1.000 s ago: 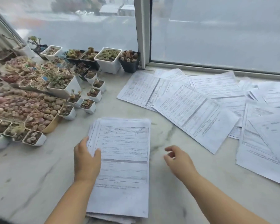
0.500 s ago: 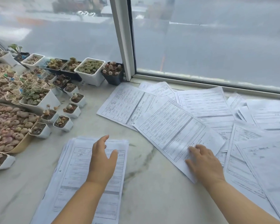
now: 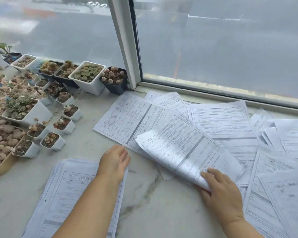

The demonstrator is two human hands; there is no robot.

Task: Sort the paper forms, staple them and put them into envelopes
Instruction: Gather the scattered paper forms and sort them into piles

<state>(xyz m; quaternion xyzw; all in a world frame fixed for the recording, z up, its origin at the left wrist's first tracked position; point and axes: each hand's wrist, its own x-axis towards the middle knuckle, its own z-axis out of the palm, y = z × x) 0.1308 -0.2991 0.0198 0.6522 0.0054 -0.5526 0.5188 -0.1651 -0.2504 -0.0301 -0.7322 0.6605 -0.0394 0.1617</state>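
Nearest the camera, at the lower left, the stack of forms [image 3: 62, 200] lies on the marble surface [image 3: 144, 203], its near end cut off by the frame edge and its right side covered by the left forearm. Left hand [image 3: 114, 162] sits over the stack's far right corner, fingers straight and relaxed, holding nothing; whether the palm actually presses the paper is hard to tell. Over on the right, the right hand [image 3: 220, 191] pinches the near corner of a loose form [image 3: 179, 148], thumb hidden beneath the sheet, fingers on top, and the sheet's near-left part is curled up off the surface and blurred. Under and beyond it, the scattered forms [image 3: 222, 121] overlap in a fan running off the right edge; their print is too small to read. Further left, the succulent pots [image 3: 86, 78] crowd together, the leftmost ones cut off. At the far edge stands the window frame [image 3: 126, 43], with only a washed-out blur through the glass.
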